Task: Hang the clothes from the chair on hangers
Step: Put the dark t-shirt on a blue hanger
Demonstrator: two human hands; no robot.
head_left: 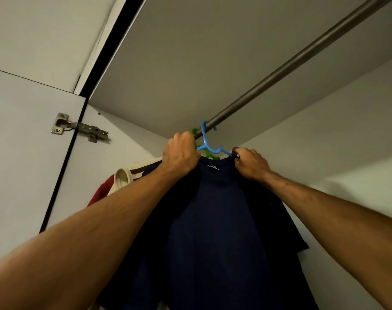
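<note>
Left hand (181, 155) curled, hold unclear; right hand (251, 164) pinches navy shirt (217, 220); blue plastic hanger (209, 148).

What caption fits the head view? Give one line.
Left hand and right hand grip a shirt on a blue hanger hooked over the rod.

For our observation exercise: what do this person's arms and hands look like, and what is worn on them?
Both arms are bare to the frame's edge: no sleeves, gloves, watch or bracelet. The left hand and right hand show no ring, though most fingers are hidden. Fine hair shows on the forearms.
</note>
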